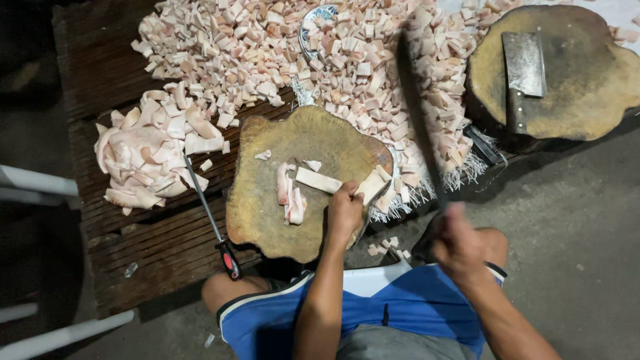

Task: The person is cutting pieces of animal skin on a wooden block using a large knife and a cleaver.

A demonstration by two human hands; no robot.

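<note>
Pale pink and white, a strip of pork skin [319, 180] lies across the round wooden chopping block [267, 220], and the left hand [345, 213] rests on the near edge of this block with its fingers bent down over the right end of the strip, pressing it to the wood. The right hand [459, 245] is to the right of the block, above the knee, and it is closed around the handle of a long dark knife [417, 113]. The blade is blurred and points away from the person, over the cut pieces, well apart from the strip.

Just left of the held strip, some more strips [290, 193] lie together on the block, and two small bits lie a little further up. Left of the block, a sharpening steel [210, 217] with a red and black handle lies on the dark wooden table [160, 247], its tip near a heap of large uncut skin pieces [150, 153]. Behind the block, a wide pile of small cut cubes [333, 53] covers the table, and a patterned bowl [313, 23] is half buried in it. At the far right stands a second round block [587, 87] with a cleaver [522, 70] lying flat on it. A few cubes lie on the floor near the blue shorts [400, 300].
</note>
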